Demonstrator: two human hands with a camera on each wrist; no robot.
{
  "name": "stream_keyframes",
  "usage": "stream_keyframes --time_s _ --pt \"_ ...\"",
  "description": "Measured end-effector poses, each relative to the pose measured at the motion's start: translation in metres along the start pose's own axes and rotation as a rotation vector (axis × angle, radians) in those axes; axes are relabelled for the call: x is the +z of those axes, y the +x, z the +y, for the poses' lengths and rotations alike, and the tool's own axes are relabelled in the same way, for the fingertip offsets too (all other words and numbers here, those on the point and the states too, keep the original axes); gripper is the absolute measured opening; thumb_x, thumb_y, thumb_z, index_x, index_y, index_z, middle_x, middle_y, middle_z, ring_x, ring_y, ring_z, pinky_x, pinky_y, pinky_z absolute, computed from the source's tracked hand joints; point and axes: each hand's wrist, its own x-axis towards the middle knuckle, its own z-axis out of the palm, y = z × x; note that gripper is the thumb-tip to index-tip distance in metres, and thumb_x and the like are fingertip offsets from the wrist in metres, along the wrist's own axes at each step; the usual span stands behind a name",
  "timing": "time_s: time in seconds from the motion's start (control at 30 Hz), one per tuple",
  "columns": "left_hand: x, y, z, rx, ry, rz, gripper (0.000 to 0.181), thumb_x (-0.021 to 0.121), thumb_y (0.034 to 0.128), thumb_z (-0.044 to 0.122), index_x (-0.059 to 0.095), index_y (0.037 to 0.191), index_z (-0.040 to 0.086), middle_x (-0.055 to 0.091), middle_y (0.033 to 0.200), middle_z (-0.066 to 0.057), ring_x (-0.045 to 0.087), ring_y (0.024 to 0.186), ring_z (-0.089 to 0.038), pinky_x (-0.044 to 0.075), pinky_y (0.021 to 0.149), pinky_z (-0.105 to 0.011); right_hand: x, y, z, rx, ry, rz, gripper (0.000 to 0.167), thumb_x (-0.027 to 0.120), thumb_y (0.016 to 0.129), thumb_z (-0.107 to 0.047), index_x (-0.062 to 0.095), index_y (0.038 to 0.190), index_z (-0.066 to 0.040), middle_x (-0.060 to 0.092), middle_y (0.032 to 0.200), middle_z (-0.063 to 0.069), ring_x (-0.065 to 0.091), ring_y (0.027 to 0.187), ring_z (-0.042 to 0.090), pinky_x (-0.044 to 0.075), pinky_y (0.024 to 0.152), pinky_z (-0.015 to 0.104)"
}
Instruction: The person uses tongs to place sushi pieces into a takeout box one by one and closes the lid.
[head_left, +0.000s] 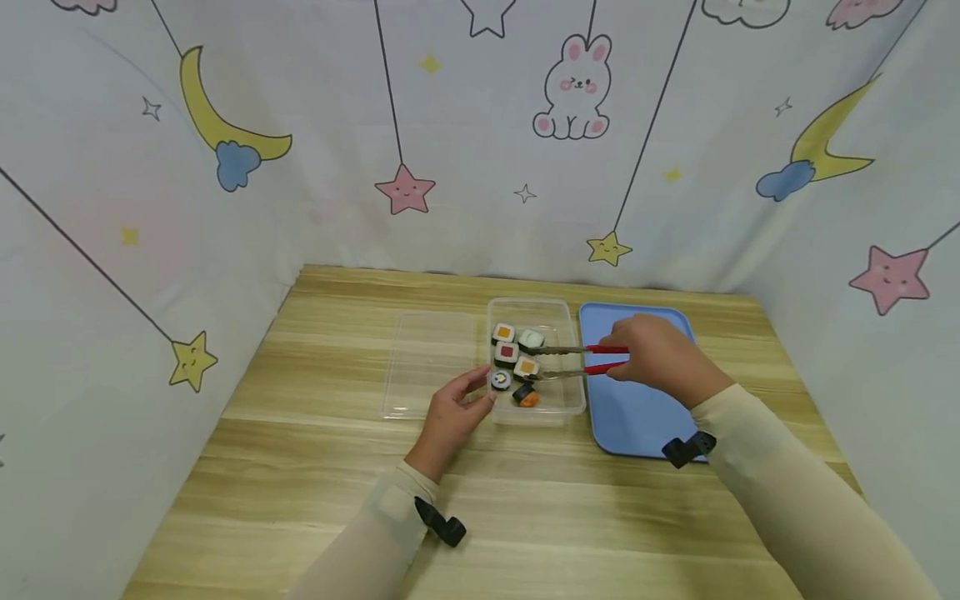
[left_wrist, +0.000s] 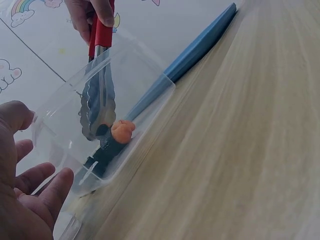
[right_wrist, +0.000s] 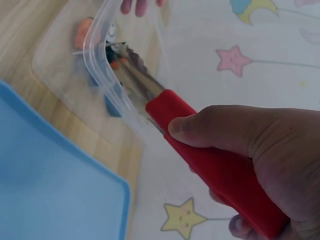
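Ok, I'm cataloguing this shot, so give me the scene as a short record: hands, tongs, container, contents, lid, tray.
Left hand: at the left side of the clear plastic container
Right hand: holds red-handled metal tongs
Tongs: tips inside the container; whether they grip anything is unclear
Contents: six sushi pieces visible
Lid: clear, on the wooden table, left of the container
Tray: blue, right of the container
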Motion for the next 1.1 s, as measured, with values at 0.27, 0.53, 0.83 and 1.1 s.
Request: stream_keyframes --time_s 0.27,0.53,0.83,1.1 --pt "0.001 0.0 0.002 -0.004 0.01 0.004 0.046 0.075 0.0956 0.009 0.064 0.139 0.002 0.064 0.139 -0.019 0.059 0.131 -0.032 0.056 0.101 -0.044 0.011 -0.053 0.037 0.273 0.259 0.227 0.052 0.088 0.086 -0.03 0.073 0.13 -0.006 0.07 0.116 0.015 0.062 0.099 0.034 0.058 0.074 0.045" --pt "0.001 0.002 0.0 -0.011 0.018 0.001 0.046 0.074 0.0956 0.006 0.064 0.141 0.004 0.064 0.14 -0.018 0.06 0.131 -0.029 0.056 0.1 -0.041 0.083 -0.124 0.102 0.858 0.454 0.515 0.066 0.071 0.098 -0.041 0.057 0.146 0.002 0.061 0.129 0.032 0.058 0.112 0.047 0.052 0.083 0.051" --pt "0.0 0.002 0.0 -0.022 0.008 0.007 0.046 0.074 0.0953 0.005 0.064 0.141 0.005 0.064 0.14 -0.014 0.059 0.131 -0.028 0.056 0.1 -0.042 0.129 -0.157 0.128 1.007 0.456 0.519 0.066 0.068 0.099 -0.034 0.052 0.144 0.012 0.054 0.124 0.039 0.053 0.109 0.053 0.049 0.087 0.063" --pt "-0.003 0.004 -0.002 -0.002 0.006 0.015 0.046 0.074 0.0956 0.006 0.064 0.141 0.005 0.066 0.137 -0.016 0.06 0.131 -0.03 0.056 0.101 -0.043 0.141 -0.159 0.131 1.014 0.412 0.49 0.073 0.073 0.096 -0.037 0.049 0.146 0.011 0.053 0.119 0.038 0.051 0.107 0.052 0.043 0.086 0.061"
